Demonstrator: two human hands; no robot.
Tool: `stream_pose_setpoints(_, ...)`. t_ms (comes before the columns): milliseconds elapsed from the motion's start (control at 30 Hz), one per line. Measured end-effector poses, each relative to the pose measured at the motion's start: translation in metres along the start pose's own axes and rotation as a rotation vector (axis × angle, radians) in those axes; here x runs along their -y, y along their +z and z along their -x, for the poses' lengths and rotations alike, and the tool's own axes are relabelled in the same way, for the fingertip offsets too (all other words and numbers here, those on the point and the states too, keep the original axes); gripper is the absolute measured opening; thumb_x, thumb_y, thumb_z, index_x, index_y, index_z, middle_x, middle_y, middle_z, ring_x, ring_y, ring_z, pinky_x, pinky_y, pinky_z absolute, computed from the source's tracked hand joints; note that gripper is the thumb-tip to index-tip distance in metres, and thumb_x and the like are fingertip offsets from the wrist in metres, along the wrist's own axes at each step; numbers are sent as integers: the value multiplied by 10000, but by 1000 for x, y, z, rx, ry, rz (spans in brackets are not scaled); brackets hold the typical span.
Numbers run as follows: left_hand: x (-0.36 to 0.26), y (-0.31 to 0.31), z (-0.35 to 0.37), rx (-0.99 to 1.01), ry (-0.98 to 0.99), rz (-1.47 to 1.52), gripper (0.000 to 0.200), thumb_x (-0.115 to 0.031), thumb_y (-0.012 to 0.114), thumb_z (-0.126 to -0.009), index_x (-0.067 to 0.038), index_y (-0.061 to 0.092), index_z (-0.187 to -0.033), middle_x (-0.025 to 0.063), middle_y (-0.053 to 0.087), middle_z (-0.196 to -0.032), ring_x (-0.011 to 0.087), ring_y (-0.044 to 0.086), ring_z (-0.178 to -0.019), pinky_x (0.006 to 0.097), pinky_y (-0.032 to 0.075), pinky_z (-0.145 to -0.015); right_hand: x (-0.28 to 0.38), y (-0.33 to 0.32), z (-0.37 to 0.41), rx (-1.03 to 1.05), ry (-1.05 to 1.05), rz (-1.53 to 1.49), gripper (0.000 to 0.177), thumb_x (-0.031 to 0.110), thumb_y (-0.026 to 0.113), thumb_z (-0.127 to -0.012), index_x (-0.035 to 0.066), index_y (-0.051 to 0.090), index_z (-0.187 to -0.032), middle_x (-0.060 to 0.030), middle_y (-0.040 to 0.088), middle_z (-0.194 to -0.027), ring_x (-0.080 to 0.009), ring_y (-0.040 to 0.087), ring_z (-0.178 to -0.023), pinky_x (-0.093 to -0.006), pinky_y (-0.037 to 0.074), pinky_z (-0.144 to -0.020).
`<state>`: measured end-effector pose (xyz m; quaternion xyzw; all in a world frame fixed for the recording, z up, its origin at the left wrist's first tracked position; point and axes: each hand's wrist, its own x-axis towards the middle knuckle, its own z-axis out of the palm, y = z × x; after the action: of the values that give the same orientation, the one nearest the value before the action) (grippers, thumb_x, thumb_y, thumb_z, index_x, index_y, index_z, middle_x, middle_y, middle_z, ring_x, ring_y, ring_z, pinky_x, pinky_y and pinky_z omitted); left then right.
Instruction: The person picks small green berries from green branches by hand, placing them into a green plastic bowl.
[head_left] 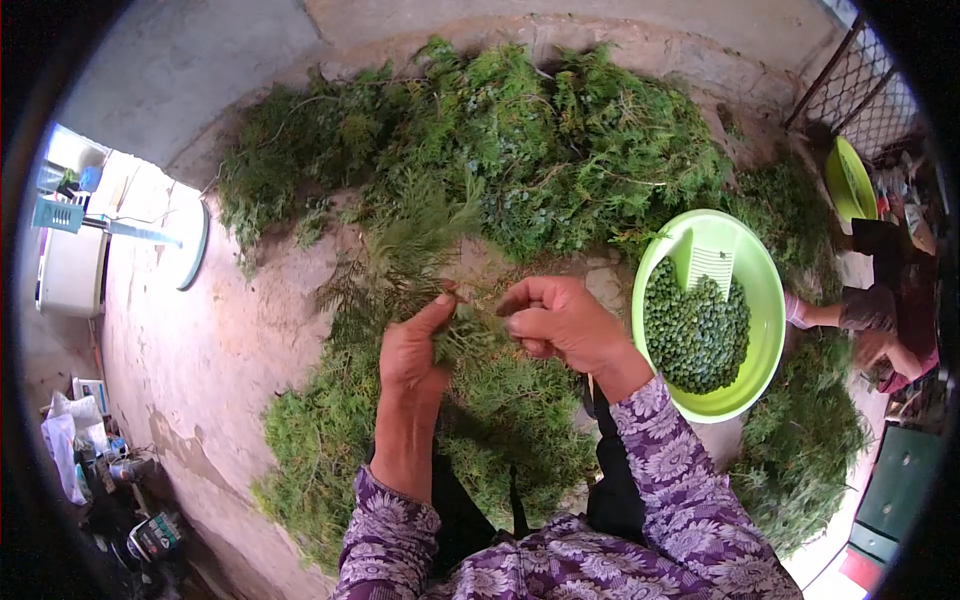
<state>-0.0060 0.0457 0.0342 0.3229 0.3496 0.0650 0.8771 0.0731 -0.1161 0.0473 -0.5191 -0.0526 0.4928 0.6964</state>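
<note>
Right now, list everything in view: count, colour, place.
branches: large heap, green, on the ground ahead
bowl: one, lime green, right of the hands
berries: many, green, in the bowl
scoop: one, pale green, on the berries
second bowl: one, green, far right
other person: one, dark clothes, right edge
box: one, white, left edge
sprig: one, green, between both hands
left hand: purple floral sleeve, fingers on the sprig
right hand: same sleeve, fingers pinching the sprig
</note>
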Motion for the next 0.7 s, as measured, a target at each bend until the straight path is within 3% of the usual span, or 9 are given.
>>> stream_pose_setpoints(133, -17, -14, -7, 29, 29, 136, 161, -33, 573, -757, 9, 570, -913, 82, 595, -780, 203, 591, -674, 346, 512, -595, 16, -16, 16, -33, -26, -157, 157, 91, 547, -768, -4, 512, -889, -59, 533, -698, -96, 491, -499, -187, 379, -409)
stream_pose_setpoints(200, -13, -12, -7, -31, 27, 136, 164, -40, 571, -761, 12, 569, -917, 89, 599, -789, 211, 593, -673, 353, 512, -596, 15, -18, 19, -110, -72, -348, 163, 149, 558, -780, 46, 518, -899, -42, 560, -798, -111, 558, -611, -192, 432, -440)
stream_pose_setpoints(267, -8, -15, -9, 5, -24, 131, 157, -40, 570, -762, 8, 571, -912, 89, 601, -804, 209, 594, -698, 349, 511, -618, 5, -22, 14, -57, -94, -266, 163, 207, 536, -808, 66, 516, -888, -40, 554, -850, -113, 572, -675, -180, 453, -454)
stream_pose_setpoints(333, -6, -11, -11, 79, -15, 183, 94, -61, 550, -777, -18, 569, -859, 87, 601, -801, 214, 593, -708, 347, 499, -649, -1, -13, 8, -36, 49, -195, 208, 269, 533, -823, 70, 516, -881, -33, 554, -827, -97, 561, -654, -160, 434, -431)
stream_pose_setpoints(500, -2, -4, -10, 4, -16, 129, 168, -29, 574, -754, -8, 576, -921, 70, 605, -821, 195, 590, -738, 340, 497, -650, -11, 1, -3, -1, 77, -122, 327, 321, 627, -758, 36, 525, -883, 2, 551, -742, -52, 502, -515, -150, 367, -385)
stream_pose_setpoints(633, 1, -4, -10, -29, -27, 44, 171, -39, 587, -747, -14, 577, -916, 66, 604, -833, 183, 586, -748, 327, 493, -659, -14, 3, -6, -49, 49, -79, 332, 313, 654, -736, 28, 534, -859, -1, 549, -690, -47, 486, -492, -154, 341, -382)
stream_pose_setpoints(700, 4, -4, -12, -12, -25, 62, 171, -43, 592, -744, -13, 578, -912, 64, 604, -834, 180, 586, -742, 326, 494, -652, -13, 4, -6, -37, 37, -94, 224, 209, 657, -739, 48, 511, -793, -6, 538, -657, -29, 449, -453, -153, 306, -368)
